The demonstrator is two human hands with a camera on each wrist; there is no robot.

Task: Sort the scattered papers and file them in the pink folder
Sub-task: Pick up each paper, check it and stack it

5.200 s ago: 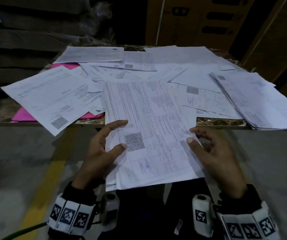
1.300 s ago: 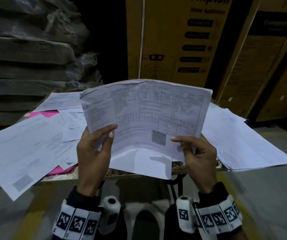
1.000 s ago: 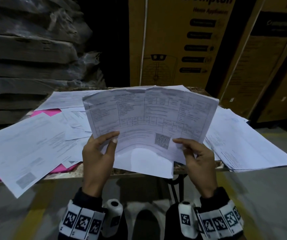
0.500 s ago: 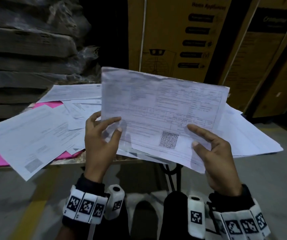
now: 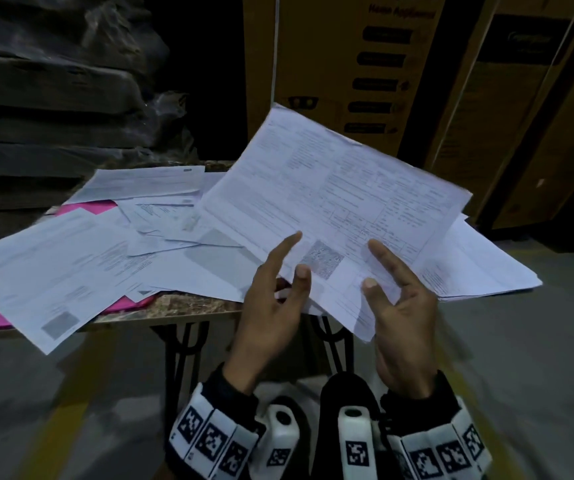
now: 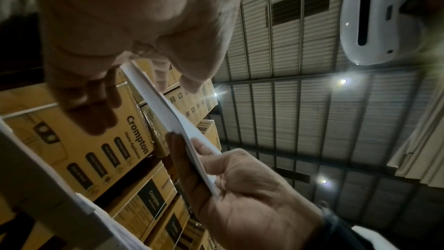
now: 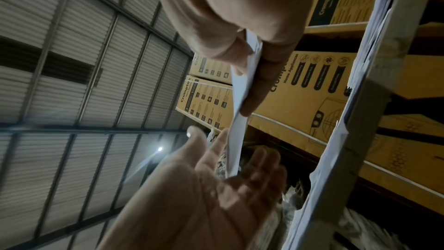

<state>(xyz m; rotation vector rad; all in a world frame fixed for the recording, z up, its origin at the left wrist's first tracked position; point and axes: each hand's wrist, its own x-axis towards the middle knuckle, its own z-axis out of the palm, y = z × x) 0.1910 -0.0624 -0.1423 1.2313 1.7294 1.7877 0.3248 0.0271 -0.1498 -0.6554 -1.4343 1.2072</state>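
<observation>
Right hand (image 5: 399, 306) pinches the sheaf of printed forms (image 5: 341, 202); left hand (image 5: 271, 306) is open, fingers spread. Square edges before laying it near the table's (image 5: 174, 306) right edge.

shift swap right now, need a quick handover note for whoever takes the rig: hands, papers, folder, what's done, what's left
Left hand: open, straight fingers and thumb steadying the held bundle of papers at its near edge.
Right hand: pinches the same bundle, thumb on top.
Pink folder: flat on the table, left side, mostly buried under loose sheets.
A stacked pile lies at the table's right.
Done: one bundle gathered in hand, one pile stacked.
Left: gather the loose sheets, uncover the folder, file everything; nothing visibly filed yet.
</observation>
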